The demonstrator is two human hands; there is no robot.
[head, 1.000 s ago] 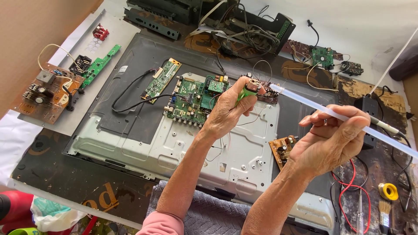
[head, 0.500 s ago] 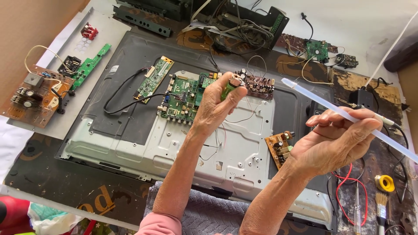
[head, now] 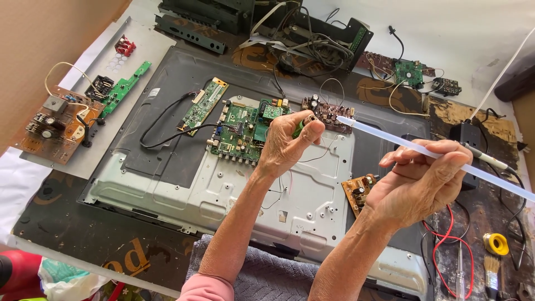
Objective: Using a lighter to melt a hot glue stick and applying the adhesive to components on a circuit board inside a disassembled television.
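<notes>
- Clear, whitish plastic rod (head: 423,150) lies in the right hand (head: 415,187).
- Small green object (head: 299,127) shows inside the left hand (head: 287,146).
- Green main circuit board (head: 245,131) sits just left of that hand; brown board with dark components (head: 330,112) just beyond it.
- Pale grey metal chassis plate (head: 184,187) lies beneath both hands.
- Red wire loop (head: 446,237) and yellow tape roll (head: 495,243) lie below the right hand.

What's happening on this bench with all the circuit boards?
A person is bent over the opened metal back of a flat screen, where a green circuit board is mounted. The left hand pinches a small green part just above that board. The right hand holds a long clear stick, its tip close to the left hand. Loose boards, wires and a brush lie around.
</notes>
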